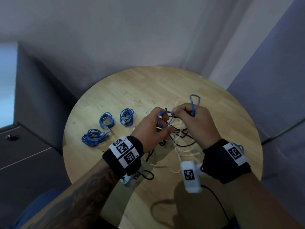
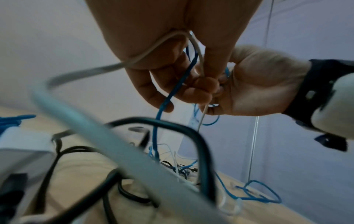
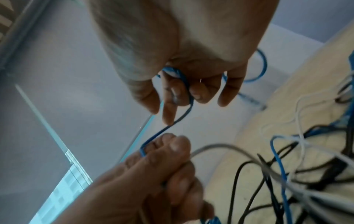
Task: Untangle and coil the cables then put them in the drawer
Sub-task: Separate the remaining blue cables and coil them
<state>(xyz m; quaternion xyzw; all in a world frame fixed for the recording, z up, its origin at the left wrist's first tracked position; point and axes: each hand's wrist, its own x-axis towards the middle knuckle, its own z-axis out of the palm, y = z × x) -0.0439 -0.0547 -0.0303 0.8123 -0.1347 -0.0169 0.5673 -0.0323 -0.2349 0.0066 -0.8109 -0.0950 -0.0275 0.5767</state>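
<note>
Both hands are up over the round wooden table [image 1: 132, 83], close together, working one blue cable [image 1: 165, 113] out of the mess. The left hand [image 1: 151, 128] has its fingers curled around a stretch of that blue cable and it's also got a white cable [image 2: 145, 56] looped across the palm and running between the fingers. The right hand [image 1: 194, 119] is closed on the same blue cable a bit further along, with a small loop of it [image 1: 194, 98] sticking out past the knuckles on the far side. Right under and between the hands sits the tangle [image 1: 179, 138] of black and white cables, some of it trailing back toward the wrists. Off to the left of the left hand there are three blue bundles already coiled: one [image 1: 126, 116] nearest the hand, one [image 1: 106, 121] beside it, and one [image 1: 94, 137] closer to the person. Further left of those is a grey cabinet [image 1: 24, 146].
</note>
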